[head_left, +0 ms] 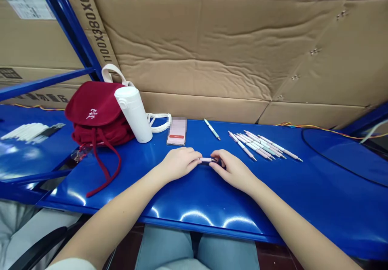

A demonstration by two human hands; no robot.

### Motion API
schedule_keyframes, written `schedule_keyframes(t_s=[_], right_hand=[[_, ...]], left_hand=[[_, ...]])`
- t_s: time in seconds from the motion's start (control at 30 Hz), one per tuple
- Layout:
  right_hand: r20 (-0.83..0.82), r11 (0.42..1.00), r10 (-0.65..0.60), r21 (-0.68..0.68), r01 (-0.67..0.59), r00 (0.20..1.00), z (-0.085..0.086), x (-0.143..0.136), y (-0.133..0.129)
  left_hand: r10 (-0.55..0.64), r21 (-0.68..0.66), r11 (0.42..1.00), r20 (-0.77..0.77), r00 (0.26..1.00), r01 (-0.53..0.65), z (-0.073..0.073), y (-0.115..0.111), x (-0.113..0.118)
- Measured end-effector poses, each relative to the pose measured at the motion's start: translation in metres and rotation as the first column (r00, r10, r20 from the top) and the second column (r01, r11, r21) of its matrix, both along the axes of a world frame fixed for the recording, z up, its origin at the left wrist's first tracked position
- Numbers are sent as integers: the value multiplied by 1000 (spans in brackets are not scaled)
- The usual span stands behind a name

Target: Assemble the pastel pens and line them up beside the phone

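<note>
Just above the blue tabletop [194, 197], my two hands meet around a pale pink pen [205, 159]. My left hand [181, 163] pinches one end of it between thumb and fingers. The other end, which looks dark, is gripped by the fingertips of my right hand [232, 169]; the fingers partly hide it. Beyond my hands lies a single light green pen [211, 129]. To the right of it is a loose pile of pink, white and green pens [263, 145], tips pointing toward the lower right.
A phone [176, 131] lies behind my left hand. Left of it stand a white bottle [135, 114], tilted in view, and a red backpack [97, 112] with a trailing strap. White pens [27, 131] lie far left. A black cable [336, 161] curves at right; cardboard [197, 51] backs the table.
</note>
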State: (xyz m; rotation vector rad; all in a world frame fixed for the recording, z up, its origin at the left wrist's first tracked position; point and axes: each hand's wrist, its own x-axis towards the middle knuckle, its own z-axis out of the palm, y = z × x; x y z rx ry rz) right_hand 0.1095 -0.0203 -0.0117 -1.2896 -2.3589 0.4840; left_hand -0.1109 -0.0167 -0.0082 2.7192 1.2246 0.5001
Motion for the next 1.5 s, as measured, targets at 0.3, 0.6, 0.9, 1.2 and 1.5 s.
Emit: schedule_keyframes(t_s=[0.3, 0.6, 0.9, 1.2, 1.5], right_hand=[[-3, 999, 5, -31, -5, 1000, 2, 0, 0], [-26, 1000, 16, -13, -16, 1000, 1, 0, 1], [-105, 999, 7, 53, -2, 994, 0, 9, 4], [-69, 998, 8, 64, -4, 998, 5, 23, 12], [-323, 999, -40, 5, 43, 945, 13, 22, 5]], left_hand=[[2, -33, 999, 53, 999, 0, 2, -1, -1], [-10, -32, 999, 34, 999, 11, 1, 1, -2], [7, -49, 999, 45, 999, -5, 3, 0, -3], [16, -42, 999, 25, 1000, -15, 2, 1, -3], [5, -18, 1000, 106, 994, -3, 4, 0, -3]])
